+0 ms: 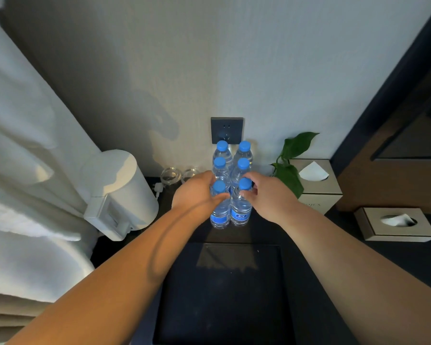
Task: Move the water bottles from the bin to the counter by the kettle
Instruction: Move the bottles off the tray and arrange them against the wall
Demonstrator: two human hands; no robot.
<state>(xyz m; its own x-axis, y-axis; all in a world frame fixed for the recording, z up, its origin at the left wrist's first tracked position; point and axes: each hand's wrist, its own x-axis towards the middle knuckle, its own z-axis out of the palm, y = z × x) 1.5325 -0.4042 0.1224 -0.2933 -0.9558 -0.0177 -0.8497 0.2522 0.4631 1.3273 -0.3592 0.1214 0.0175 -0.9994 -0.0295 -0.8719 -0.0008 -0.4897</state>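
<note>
**Blue caps all lined up, last pair going down**

Blue-capped water bottles sit mid-frame in two columns of three on the dark counter, right under the wall socket. The white kettle is to their left, with a couple of glasses between. So the bottles are pretty much where they belong.

Left hand is wrapped around the neck of the front left bottle, fingers curled shut on it. Right hand pinches the front right bottle just under its cap, thumb and fingers closed around the neck. Both bottles look like they're standing on the counter, touching each other and the row behind.

The black bin in the lower middle looks empty as far as I can see, so I'd guess this is the last pair.

What could go sideways: they're packed tight, so a nudge while letting go could domino the back rows toward the wall or the plant. Also those glasses sit close to the left wrist, so a sloppy pull-back could clip them.
</note>
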